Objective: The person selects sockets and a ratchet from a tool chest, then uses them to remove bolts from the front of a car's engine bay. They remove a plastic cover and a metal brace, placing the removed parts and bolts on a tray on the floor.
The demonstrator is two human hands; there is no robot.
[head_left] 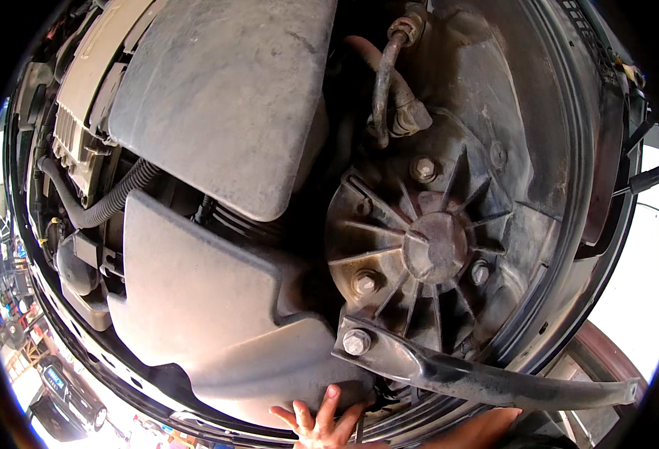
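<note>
My left hand (322, 425) rests at the bottom edge, fingers spread, fingertips against the lower edge of a grey plastic engine cover (202, 292). No object shows between its fingers. To its right, a strip of my bare right arm (468, 432) shows beneath a dark metal brace bar (494, 383); the hand on that arm is hidden. One end of the bar lies under a hex bolt (356, 342) beside the ribbed strut mount (438, 243). From there the bar runs right, its far end over the body edge.
A second grey cover (225, 97) fills the upper middle. A corrugated hose (124, 196) curves at the left. Metal pipes (386, 82) stand above the strut mount, which has several bolts. A dark gap runs between covers and mount. A black car (71, 396) appears beyond the bay, lower left.
</note>
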